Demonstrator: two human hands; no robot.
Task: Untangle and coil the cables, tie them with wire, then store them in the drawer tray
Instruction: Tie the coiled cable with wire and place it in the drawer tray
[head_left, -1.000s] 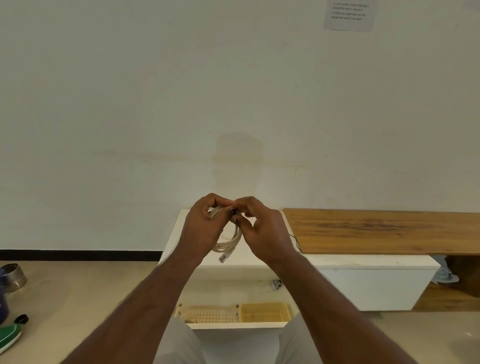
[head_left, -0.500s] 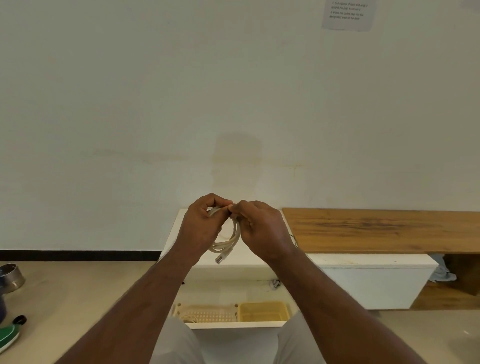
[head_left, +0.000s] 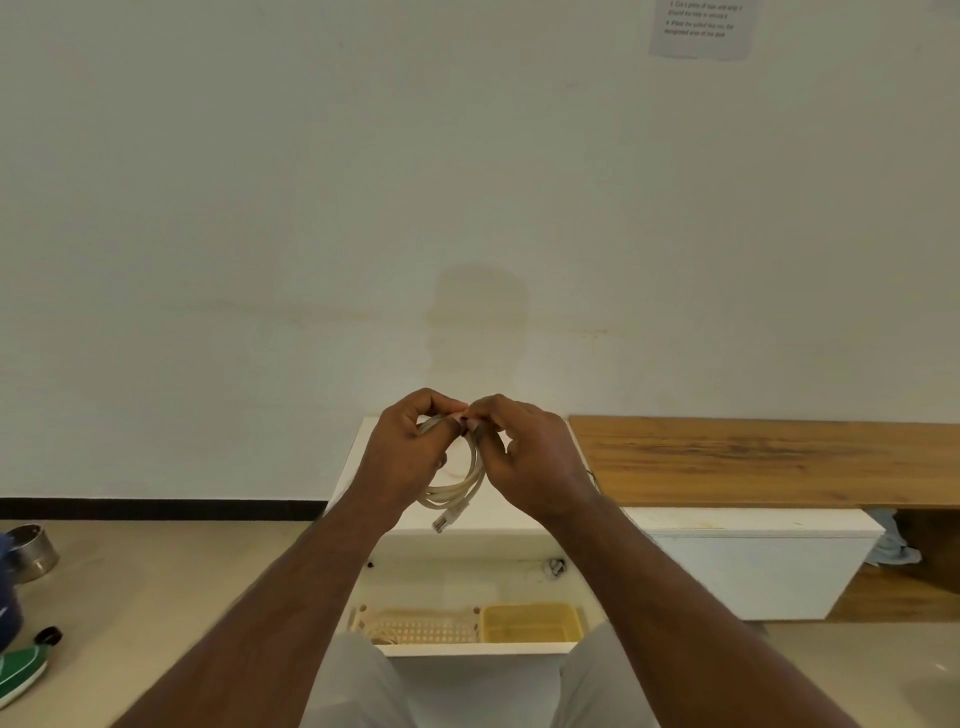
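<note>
Head view: the left hand (head_left: 408, 457) and the right hand (head_left: 527, 457) are raised side by side in front of the white cabinet top (head_left: 363, 457), fingertips meeting at the top of a coiled beige cable (head_left: 470, 480). The left hand's fingers are curled round the upper part of the coil and grip it. The right hand's thumb and forefinger pinch at the same spot on the coil; whether a tie wire sits between them cannot be told. The coil hangs between the two hands, and its clear plug end (head_left: 448, 517) dangles below the loop, over the cabinet's front edge.

Below the hands an open drawer (head_left: 467, 577) holds two trays side by side: a beige perforated tray (head_left: 426, 626) on the left containing another pale coil (head_left: 382, 635), and a yellow tray (head_left: 530, 621) on the right. A wooden shelf (head_left: 753, 460) runs to the right of the cabinet.
</note>
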